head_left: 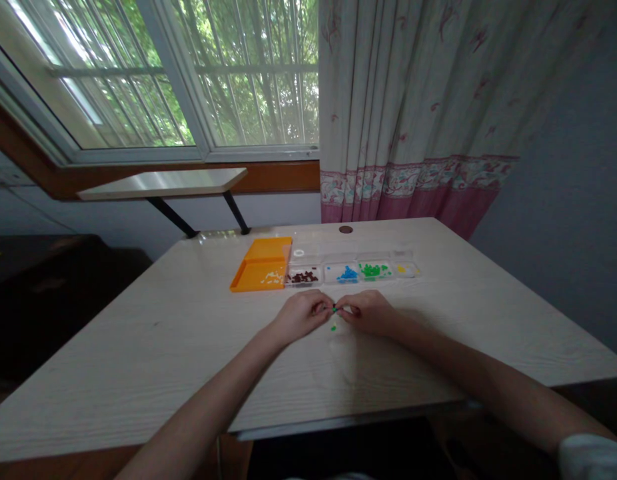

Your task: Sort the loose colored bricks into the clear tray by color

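Note:
My left hand [302, 313] and my right hand [369, 312] meet fingertip to fingertip, low over the middle of the table. Both are closed in a pinch on a tiny green piece [334, 309], with something dark beside it; its exact kind is too small to make out. Just below the fingers another small green piece [333, 328] shows; whether it hangs or lies on the table I cannot tell. Beyond the hands, clear compartments hold dark brown pieces [303, 276], blue pieces [347, 273], green pieces [373, 270] and a few yellow pieces [401, 269].
An open orange case [261, 275] with white pieces [273, 275] stands left of the clear trays. A small white ring [299, 253] lies behind them. A raised shelf [173, 183] on black legs is at the table's back left, near the window. A curtain [388, 120] hangs behind.

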Demonstrator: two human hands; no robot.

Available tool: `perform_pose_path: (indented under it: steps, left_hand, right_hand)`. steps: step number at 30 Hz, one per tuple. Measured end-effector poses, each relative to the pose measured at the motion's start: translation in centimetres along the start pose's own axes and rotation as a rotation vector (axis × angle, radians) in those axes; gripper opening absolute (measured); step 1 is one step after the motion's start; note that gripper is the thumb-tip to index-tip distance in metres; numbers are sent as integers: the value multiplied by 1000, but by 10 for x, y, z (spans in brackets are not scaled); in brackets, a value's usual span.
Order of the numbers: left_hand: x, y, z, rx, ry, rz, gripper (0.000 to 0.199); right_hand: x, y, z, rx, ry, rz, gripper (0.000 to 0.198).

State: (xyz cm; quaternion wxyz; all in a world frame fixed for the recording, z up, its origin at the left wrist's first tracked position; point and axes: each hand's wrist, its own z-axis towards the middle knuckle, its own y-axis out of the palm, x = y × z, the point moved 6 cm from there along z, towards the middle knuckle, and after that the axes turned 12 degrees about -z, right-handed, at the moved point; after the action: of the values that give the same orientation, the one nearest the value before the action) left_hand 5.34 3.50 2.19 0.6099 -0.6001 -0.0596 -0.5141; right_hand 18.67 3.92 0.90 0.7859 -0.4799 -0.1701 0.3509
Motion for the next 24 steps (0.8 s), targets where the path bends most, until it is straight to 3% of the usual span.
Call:
perform_pose_path:
  steps: [8, 18, 24]
  left_hand:
    - [-2, 3, 2, 6, -74, -56, 13]
    - [2, -2, 1, 5, -50, -20, 15]
    - [11, 8, -4, -174, 56, 56, 15]
  right_hand:
    - [-2, -2, 0, 42, -12, 8, 13]
    - [5, -8, 4, 30, 43, -25, 17]
    - [35, -28, 6, 187, 209, -61, 21]
